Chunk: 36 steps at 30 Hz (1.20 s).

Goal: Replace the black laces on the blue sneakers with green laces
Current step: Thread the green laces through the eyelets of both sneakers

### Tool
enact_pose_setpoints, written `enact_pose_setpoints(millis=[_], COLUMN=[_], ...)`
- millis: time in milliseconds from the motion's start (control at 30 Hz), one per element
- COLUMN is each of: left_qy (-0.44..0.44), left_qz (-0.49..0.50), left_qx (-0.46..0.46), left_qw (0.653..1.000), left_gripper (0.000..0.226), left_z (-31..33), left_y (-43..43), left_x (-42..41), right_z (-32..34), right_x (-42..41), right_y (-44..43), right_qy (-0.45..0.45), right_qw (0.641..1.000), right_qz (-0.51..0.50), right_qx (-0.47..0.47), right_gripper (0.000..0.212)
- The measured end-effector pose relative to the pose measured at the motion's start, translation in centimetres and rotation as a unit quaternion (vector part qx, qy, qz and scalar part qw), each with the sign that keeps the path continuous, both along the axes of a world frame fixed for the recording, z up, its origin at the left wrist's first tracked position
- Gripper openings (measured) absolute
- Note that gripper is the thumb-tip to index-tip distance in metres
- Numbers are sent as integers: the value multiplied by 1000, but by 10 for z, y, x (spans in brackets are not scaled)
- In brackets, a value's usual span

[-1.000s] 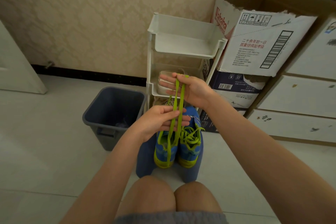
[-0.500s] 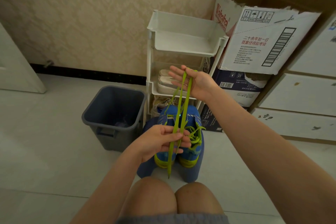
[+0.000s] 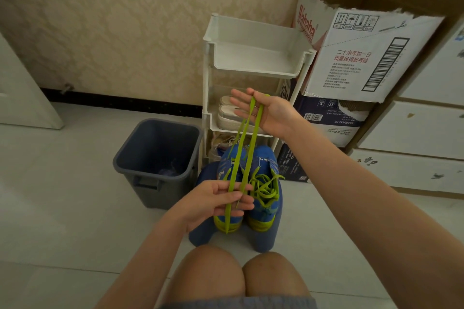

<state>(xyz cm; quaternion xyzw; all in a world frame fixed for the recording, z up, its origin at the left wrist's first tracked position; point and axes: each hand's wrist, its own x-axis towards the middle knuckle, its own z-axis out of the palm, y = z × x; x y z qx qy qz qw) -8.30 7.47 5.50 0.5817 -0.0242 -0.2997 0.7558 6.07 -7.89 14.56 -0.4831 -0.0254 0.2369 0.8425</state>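
Evening the green lace (image 3: 254,134): open right hand (image 3: 266,114) carries its fold, left hand (image 3: 217,200) pinches both strands; threading needs matched tips.

Pair of blue sneakers (image 3: 262,211) with yellow-green soles sitting side by side on a blue stool (image 3: 200,236), toes pointing toward the person. Right one carrying loose, tangled green laces (image 3: 263,185). Second green lace (image 3: 249,158) running in two strands, looping over the raised right hand (image 3: 271,115), the left hand (image 3: 213,200) pinching it lower.

blue stool (image 3: 266,242), blue sneakers (image 3: 264,209) on top
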Motion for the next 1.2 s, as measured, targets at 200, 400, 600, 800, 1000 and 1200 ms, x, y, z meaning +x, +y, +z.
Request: enact_pose_setpoints(millis=[200, 400, 600, 800, 1000, 1200], left_qy=[23, 23, 12, -3, -24, -81], left_qz=[83, 205, 253, 352, 364, 348], left_qx=[-16, 2, 76, 35, 134, 273], left_qw=[996, 978, 964, 935, 922, 893], left_gripper=[25, 26, 25, 23, 18, 19], left_z=[-15, -35, -55, -75, -97, -121], left_y=[6, 13, 9, 5, -10, -17], left_x=[9, 34, 60, 90, 120, 135], right_z=[-9, -59, -99, -143, -178, -194], right_x=[4, 12, 19, 40, 47, 54], right_y=[-10, -26, -30, -36, -32, -28], right_qy=[-21, -65, 16, -31, -142, -135], right_qw=[989, 842, 919, 837, 669, 676], right_qz=[40, 45, -27, -35, 23, 27], right_qx=[-142, -533, -392, -546, -729, -724], right_gripper=[33, 34, 40, 26, 18, 32])
